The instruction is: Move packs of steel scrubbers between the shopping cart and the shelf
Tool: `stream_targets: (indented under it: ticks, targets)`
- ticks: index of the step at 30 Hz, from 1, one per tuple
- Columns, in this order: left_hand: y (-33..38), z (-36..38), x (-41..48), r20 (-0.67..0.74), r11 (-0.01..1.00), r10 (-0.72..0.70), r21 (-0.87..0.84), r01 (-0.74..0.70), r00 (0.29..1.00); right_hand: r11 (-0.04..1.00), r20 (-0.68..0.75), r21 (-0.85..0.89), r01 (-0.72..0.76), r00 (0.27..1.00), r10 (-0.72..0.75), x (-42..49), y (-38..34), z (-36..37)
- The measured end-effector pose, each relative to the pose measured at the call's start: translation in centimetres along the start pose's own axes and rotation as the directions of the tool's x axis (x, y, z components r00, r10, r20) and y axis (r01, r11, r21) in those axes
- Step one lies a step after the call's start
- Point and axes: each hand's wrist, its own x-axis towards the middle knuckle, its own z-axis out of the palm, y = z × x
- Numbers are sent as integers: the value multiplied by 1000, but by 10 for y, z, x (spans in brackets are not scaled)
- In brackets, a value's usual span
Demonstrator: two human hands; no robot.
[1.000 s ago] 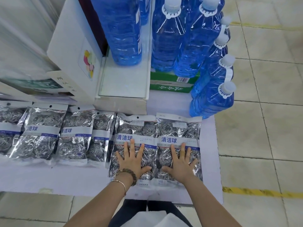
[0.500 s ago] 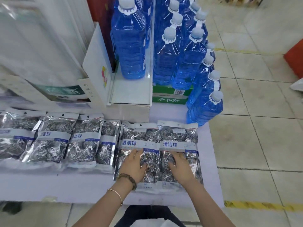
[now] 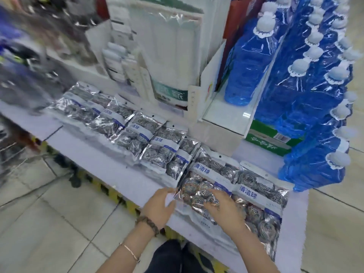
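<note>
Several silver foil packs of steel scrubbers (image 3: 137, 133) lie in a row on the low white shelf (image 3: 94, 154). My left hand (image 3: 159, 205) pinches the left edge of the second pack from the right (image 3: 199, 189), and that edge is raised off the shelf. My right hand (image 3: 224, 209) lies on the same pack's lower part with its fingers curled into the foil. The last pack (image 3: 258, 205) lies flat just to the right, partly under my right wrist. At the far left, blurred wire bars and a wheel (image 3: 75, 181) look like the shopping cart.
Shrink-wrapped blue bottles (image 3: 307, 95) stand stacked at the shelf's right end, over a green carton (image 3: 267, 138). White boxes and bagged goods (image 3: 169, 56) stand behind the row of packs. Tiled floor with a yellow-black strip (image 3: 118, 196) runs along the shelf front.
The view has swung left and tilted. Both hands left their flat spread on two packs; they came together on the left one and raised its edge.
</note>
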Motion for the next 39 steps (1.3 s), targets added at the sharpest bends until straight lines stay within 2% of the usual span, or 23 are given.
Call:
stream_targets:
  ticks: [3, 7, 13, 19, 22, 28, 35, 39]
  targets:
    - [-20, -13, -25, -128, 988, -122, -113, 107, 984, 994, 76, -25, 102, 992, -100, 3, -20, 8]
    - [-49, -32, -57, -259, 950, -271, -225, 215, 927, 978, 167, 10, 207, 964, -206, 14, -47, 28]
    - [-97, -65, -93, -375, 873, -453, -373, 315, 809, 924, 309, 6, 383, 878, -366, 42, -109, 71]
    - [-166, -117, -106, -429, 801, -573, -473, 367, 698, 859, 393, 20, 512, 786, -477, 71, -209, 126]
    - [-213, -157, -112, -448, 774, -615, -501, 388, 649, 826, 429, 42, 562, 736, -523, 86, -278, 168]
    - [-299, -237, -113, -430, 740, -660, -509, 439, 616, 782, 462, 16, 624, 689, -559, 107, -391, 241]
    - [-378, -313, -97, -453, 730, -678, -508, 458, 579, 764, 522, -81, 640, 680, -514, 153, -463, 302]
    - [-418, -354, -78, -453, 717, -695, -501, 485, 559, 709, 535, -140, 691, 655, -533, 192, -512, 340]
